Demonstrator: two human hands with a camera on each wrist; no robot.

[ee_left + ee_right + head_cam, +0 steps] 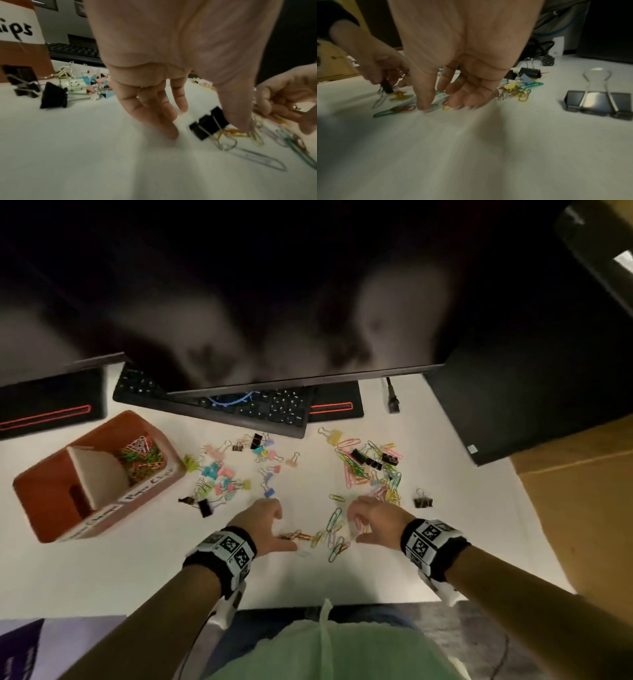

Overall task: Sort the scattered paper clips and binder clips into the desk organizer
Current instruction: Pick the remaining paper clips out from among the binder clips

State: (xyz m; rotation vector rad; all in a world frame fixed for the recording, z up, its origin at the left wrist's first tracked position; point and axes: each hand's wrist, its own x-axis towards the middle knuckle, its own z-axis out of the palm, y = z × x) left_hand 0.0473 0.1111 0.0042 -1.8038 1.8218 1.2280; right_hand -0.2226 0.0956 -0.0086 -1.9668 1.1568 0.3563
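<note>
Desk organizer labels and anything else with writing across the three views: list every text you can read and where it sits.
"Paper Clips", handwritten on the white label on the front of the orange desk organizer; in the left wrist view only "ips" shows.
Second label on the organizer: too blurred to read.
Sticker on the black computer tower: too small to read.
Wristband markers: square codes, no words.

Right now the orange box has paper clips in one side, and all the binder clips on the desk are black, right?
Not quite. The orange box does hold paper clips, but the binder clips aren't all black: the head view shows pink, blue and yellow ones too.
</note>
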